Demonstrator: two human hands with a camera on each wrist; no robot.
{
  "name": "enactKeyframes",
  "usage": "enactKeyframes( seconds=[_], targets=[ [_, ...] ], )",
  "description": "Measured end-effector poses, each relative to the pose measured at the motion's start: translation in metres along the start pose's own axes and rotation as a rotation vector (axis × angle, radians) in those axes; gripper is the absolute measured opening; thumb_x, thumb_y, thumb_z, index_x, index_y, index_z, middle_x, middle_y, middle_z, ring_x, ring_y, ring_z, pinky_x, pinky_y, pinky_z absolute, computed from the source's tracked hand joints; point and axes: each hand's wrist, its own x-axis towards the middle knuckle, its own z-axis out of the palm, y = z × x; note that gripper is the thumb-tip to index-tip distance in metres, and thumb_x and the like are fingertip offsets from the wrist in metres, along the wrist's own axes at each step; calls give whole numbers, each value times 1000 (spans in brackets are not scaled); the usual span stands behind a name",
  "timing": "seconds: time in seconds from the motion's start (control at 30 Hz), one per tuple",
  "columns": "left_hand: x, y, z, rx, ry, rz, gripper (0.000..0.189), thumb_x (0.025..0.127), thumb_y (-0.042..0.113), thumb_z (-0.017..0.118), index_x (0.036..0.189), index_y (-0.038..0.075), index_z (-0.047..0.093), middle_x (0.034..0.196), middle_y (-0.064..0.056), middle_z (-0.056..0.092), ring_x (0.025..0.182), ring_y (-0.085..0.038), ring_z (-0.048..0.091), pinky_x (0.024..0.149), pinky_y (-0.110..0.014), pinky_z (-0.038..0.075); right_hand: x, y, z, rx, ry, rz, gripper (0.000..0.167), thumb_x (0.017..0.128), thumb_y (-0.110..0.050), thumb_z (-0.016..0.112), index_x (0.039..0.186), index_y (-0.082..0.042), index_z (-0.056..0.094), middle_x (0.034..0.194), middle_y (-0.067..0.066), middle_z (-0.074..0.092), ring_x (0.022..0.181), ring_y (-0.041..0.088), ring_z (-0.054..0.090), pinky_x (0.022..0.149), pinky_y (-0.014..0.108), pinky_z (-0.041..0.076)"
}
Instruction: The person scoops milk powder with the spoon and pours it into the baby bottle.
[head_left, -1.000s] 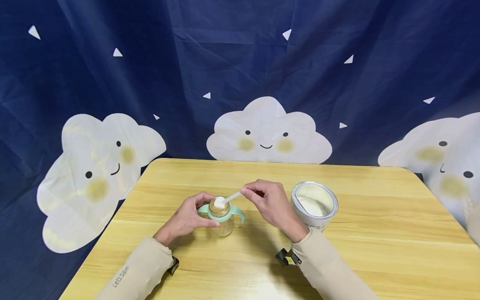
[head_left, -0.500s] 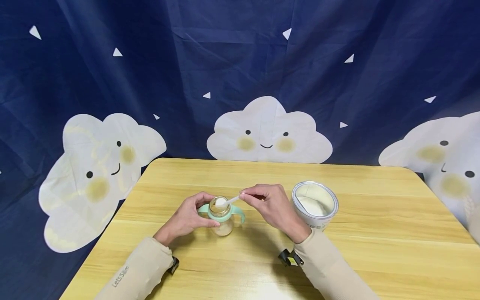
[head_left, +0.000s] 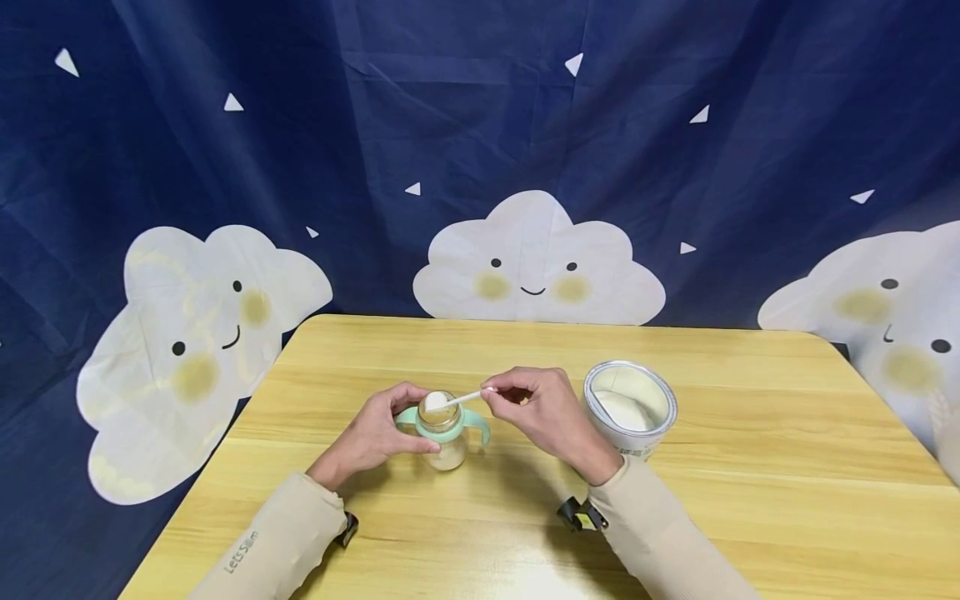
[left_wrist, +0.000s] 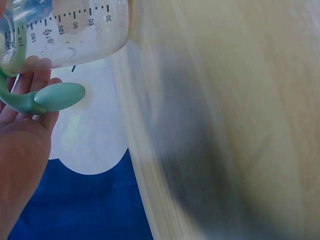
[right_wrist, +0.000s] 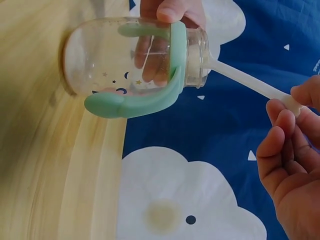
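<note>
My left hand (head_left: 378,433) grips a clear baby bottle (right_wrist: 100,62) around its green collar, the thumb in front. The bottle stands upright and uncapped on the table, with two green handles (right_wrist: 135,106) and pale powder low inside. Printed measuring marks (left_wrist: 75,21) show in the left wrist view. Between thumb and fingertips, my right hand (head_left: 543,412) pinches the end of a white scoop's handle (right_wrist: 250,84). The scoop's bowl (head_left: 435,402) is at the bottle's mouth; in the right wrist view the bowl is hidden.
To the right of my right hand stands an open tin (head_left: 633,443) of pale milk powder, its foil seal partly peeled back. The wooden table (head_left: 757,417) ends at a dark blue curtain (head_left: 480,108) with cloud faces.
Powder that was heaped in the scoop has gone into the bottle, where it now shows low inside. The scoop's bowl has shifted slightly left. My left hand and the bottle stay put.
</note>
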Motion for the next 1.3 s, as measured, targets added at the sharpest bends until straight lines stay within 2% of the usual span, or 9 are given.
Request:
enactKeyframes(
  seconds=[0.23,0.43,0.57,0.77,1.0,1.3],
  targets=[
    [0,0,0,1,2,-2,60,69,8,92,121,3,63,115,-7,69,106,-24,63,93,-23,50,-2,1,-1,-17,0,42,7,86,-7,74,87,-10,80,75,-9,69,64,7,58,56,22,51],
    [0,0,1,5,6,-9,61,69,10,93,121,4,63,114,-6,69,105,-22,64,93,-23,50,-4,3,0,-3,11,129,6,87,-7,73,88,-8,79,74,-5,69,61,8,54,52,21,46],
    [-1,0,2,8,9,-10,61,69,11,93,121,4,63,115,-6,69,105,-21,64,92,-22,49,-6,6,1,-6,22,165,7,86,-6,73,88,-7,79,75,-4,70,62,9,55,53,20,47],
    [-2,0,1,10,10,0,61,68,11,93,121,3,63,115,-6,69,104,-20,64,92,-22,49,-9,7,2,33,48,196,8,84,-3,72,88,-6,78,75,-1,69,63,11,56,54,20,47],
    [-1,-1,1,13,12,2,60,69,10,93,120,2,63,114,-6,69,104,-19,64,93,-22,49,-12,7,7,21,75,186,11,81,1,71,86,-6,78,69,-3,65,62,9,55,55,20,47],
    [-2,-1,1,17,15,2,59,68,10,93,119,4,64,113,-5,70,103,-17,64,92,-21,49,-11,2,5,-6,107,222,12,81,0,71,86,-8,78,69,-4,64,63,9,55,56,20,47]
  ],
)
